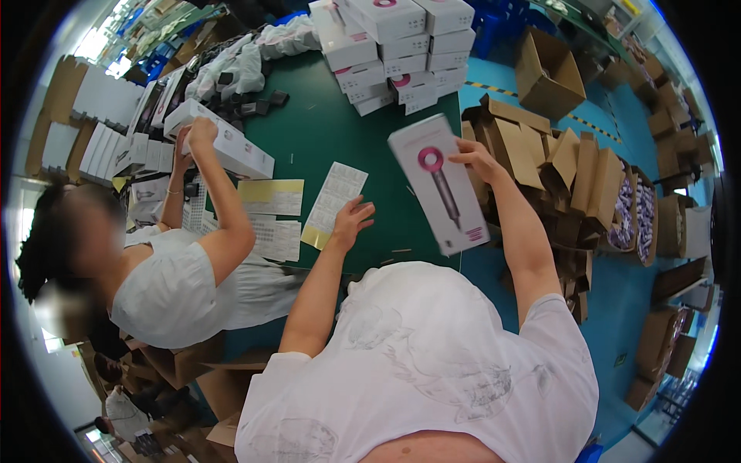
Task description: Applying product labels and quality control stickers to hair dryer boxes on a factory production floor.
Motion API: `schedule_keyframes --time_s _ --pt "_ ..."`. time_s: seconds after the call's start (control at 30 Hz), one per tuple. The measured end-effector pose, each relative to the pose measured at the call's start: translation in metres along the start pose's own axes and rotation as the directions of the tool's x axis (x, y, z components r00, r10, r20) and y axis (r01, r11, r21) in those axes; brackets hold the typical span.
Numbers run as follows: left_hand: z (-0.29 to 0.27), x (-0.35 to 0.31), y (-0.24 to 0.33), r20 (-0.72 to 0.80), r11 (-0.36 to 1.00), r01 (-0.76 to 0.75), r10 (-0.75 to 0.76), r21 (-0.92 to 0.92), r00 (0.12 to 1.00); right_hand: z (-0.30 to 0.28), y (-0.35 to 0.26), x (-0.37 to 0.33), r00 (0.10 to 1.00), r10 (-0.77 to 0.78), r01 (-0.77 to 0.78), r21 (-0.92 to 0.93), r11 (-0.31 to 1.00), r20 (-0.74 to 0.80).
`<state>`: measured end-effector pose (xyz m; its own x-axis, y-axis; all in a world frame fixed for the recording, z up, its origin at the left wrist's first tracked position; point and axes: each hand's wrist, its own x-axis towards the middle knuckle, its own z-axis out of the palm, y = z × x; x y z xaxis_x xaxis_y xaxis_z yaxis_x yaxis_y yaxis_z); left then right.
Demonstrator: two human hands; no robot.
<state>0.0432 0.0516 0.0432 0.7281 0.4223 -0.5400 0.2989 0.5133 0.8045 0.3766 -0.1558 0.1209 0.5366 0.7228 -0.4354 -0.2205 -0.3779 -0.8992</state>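
Note:
My right hand (476, 160) grips the upper right edge of a white product box (440, 185) with a hair dryer pictured on its front. The box is tilted, its lower end by the near edge of the green table (347, 116). My left hand (353, 222) is apart from it, fingers spread, with nothing in them, over the end of a printed label sheet (337, 193). More label sheets (272, 198), some with yellow backing, lie to the left. At my left a co-worker's hands (199, 137) hold another white box (235, 150).
Stacked white boxes (401, 46) stand at the table's far end. Black adapters (262, 106) and bagged parts (289, 38) lie far left. Right of the table are opened brown cartons (540, 154) and a carton of purple-and-white packets (643, 216). A large carton (548, 73) sits on the blue floor.

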Motion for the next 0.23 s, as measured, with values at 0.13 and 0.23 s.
schedule_keyframes --time_s 0.13,0.23 --pt "0.003 0.014 -0.006 0.073 0.919 -0.128 0.166 -0.373 0.983 0.052 -0.016 0.045 0.901 0.109 0.062 -0.374 0.925 0.419" --pt "-0.005 0.023 -0.029 0.247 0.989 -0.059 0.092 -0.138 0.965 0.097 -0.005 0.058 0.869 0.136 0.189 -0.573 0.797 0.476"
